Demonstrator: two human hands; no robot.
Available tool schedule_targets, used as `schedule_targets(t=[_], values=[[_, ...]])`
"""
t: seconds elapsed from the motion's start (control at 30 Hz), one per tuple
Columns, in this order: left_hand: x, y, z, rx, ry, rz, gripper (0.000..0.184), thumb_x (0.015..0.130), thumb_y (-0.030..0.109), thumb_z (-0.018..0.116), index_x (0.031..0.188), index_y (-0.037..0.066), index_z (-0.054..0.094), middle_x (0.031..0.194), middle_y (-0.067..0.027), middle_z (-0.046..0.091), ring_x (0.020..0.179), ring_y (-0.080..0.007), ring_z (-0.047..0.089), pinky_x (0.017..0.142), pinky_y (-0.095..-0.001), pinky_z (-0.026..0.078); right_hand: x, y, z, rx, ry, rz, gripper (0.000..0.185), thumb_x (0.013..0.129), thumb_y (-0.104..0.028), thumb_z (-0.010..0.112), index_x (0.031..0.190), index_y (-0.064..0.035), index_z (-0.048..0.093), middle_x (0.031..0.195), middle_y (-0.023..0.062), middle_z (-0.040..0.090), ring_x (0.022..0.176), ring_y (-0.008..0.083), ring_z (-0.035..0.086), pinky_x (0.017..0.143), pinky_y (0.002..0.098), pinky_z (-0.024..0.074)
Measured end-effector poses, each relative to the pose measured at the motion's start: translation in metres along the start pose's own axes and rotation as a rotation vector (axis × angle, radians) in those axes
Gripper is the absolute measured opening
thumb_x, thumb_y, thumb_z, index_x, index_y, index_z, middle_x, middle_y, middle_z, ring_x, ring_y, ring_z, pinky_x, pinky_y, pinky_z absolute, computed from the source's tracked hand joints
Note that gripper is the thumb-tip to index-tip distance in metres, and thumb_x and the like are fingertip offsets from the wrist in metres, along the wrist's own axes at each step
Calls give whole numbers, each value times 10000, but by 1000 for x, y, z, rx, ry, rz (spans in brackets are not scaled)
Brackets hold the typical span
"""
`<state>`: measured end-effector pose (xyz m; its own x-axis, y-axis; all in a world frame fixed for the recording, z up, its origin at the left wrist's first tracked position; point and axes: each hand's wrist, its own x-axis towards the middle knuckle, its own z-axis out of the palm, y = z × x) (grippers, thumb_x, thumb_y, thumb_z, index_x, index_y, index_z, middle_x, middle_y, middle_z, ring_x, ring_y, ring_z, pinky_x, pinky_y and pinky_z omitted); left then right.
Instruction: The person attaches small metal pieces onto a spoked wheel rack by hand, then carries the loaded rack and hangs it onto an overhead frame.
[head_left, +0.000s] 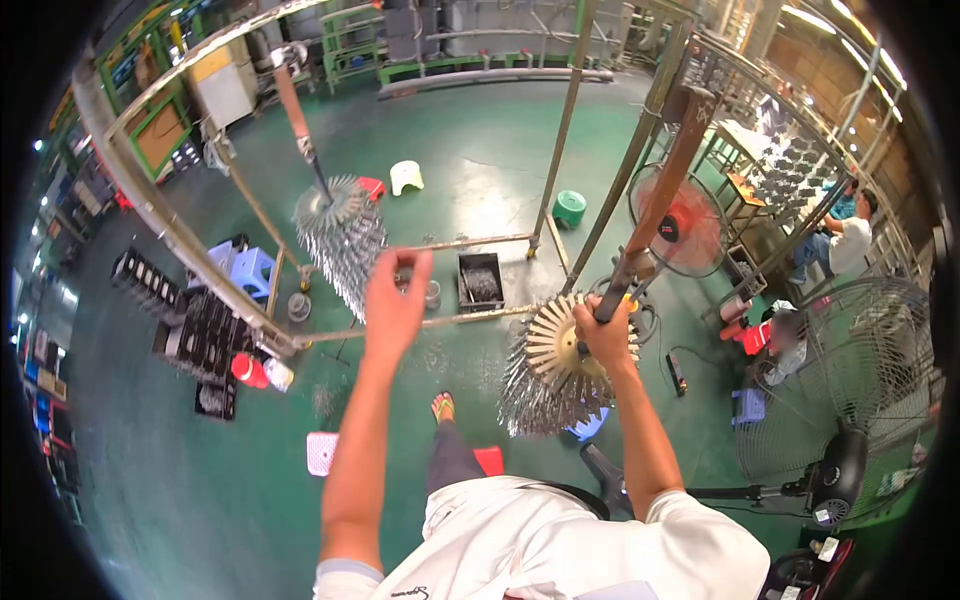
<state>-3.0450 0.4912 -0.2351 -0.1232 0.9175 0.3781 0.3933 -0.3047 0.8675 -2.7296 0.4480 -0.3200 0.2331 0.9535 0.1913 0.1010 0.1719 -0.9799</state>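
My right hand [607, 328] is wrapped round a black bar [618, 285] at the lower end of a brown hanging beam [672, 180]. Just below that hand hangs a round rack [545, 345] with pale radiating slats, densely hung with shiny metal pieces. My left hand [395, 305] is raised with its fingers bent and a gap between thumb and fingers; nothing shows in it. Behind it, a second round rack [345, 235] of shiny pieces hangs from another brown beam [292, 105]. Whether the left hand touches that rack cannot be made out.
A metal frame [485, 241] surrounds the racks. A black crate [481, 283] of small pieces stands between them. Stacked black crates [205, 340] are at left. Fans, including a large one [850, 390], stand at right. A person [850, 235] sits at far right. Low stools stand about the floor.
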Motion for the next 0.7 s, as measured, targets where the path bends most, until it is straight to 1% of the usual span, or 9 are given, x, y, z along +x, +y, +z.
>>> schedule_targets(t=[0.07,0.17,0.27,0.37,0.43,0.53,0.57,0.67,0.7], values=[[83,19,2,-19,29,120,375,960,333,675,1104,-8,612,1019,-127,668,943,-237,646,834,-368,523,24,12,22,22,38,35,397,874,-67,647,574,-92,388,522,-47,415,442,60,397,419,282,298],[199,30,19,-32,51,259,451,940,342,696,1189,-16,580,1107,-135,641,979,-233,634,837,-371,520,57,49,42,-106,48,23,432,886,-90,659,565,-88,370,512,-43,379,454,66,361,437,290,286],[291,22,44,84,152,443,521,924,360,715,1234,-27,556,1127,-141,619,978,-233,623,833,-374,514,99,45,77,-97,42,62,451,890,-98,661,564,-82,350,523,-43,337,473,77,325,454,307,269],[343,21,66,103,250,471,553,911,373,740,1232,-41,563,1154,-146,636,902,-217,657,786,-347,534,131,56,103,-114,49,70,458,892,-99,660,568,-79,336,539,-45,305,499,90,301,472,321,264],[366,17,72,-42,262,401,534,904,364,753,1206,-33,564,1137,-147,637,891,-211,658,768,-335,534,156,64,117,-140,36,78,454,886,-100,668,576,-73,338,555,-43,302,530,98,306,492,323,291],[388,12,73,-209,296,352,452,915,315,753,1151,-25,570,1059,-128,653,861,-188,661,736,-315,538,192,62,146,-144,17,19,438,905,-88,656,556,-82,391,515,-38,438,459,59,415,443,266,312],[393,9,73,-257,312,345,417,921,293,749,1130,-22,573,1025,-118,661,850,-178,663,725,-308,539,204,59,155,-191,23,-8,414,882,-103,661,540,-64,431,503,-35,460,454,60,426,444,280,319],[417,-13,72,-296,262,364,329,959,229,705,1120,-39,604,917,-82,681,805,-141,662,710,-282,543,235,52,186,-188,22,58,350,857,-138,721,644,-43,460,607,-13,453,562,79,404,497,322,330],[419,-14,71,-348,234,335,304,968,217,693,1109,-43,622,897,-74,684,796,-130,660,714,-277,544,245,37,195,-142,-13,62,318,854,-139,714,648,-39,493,600,-12,479,556,74,413,492,318,332]])
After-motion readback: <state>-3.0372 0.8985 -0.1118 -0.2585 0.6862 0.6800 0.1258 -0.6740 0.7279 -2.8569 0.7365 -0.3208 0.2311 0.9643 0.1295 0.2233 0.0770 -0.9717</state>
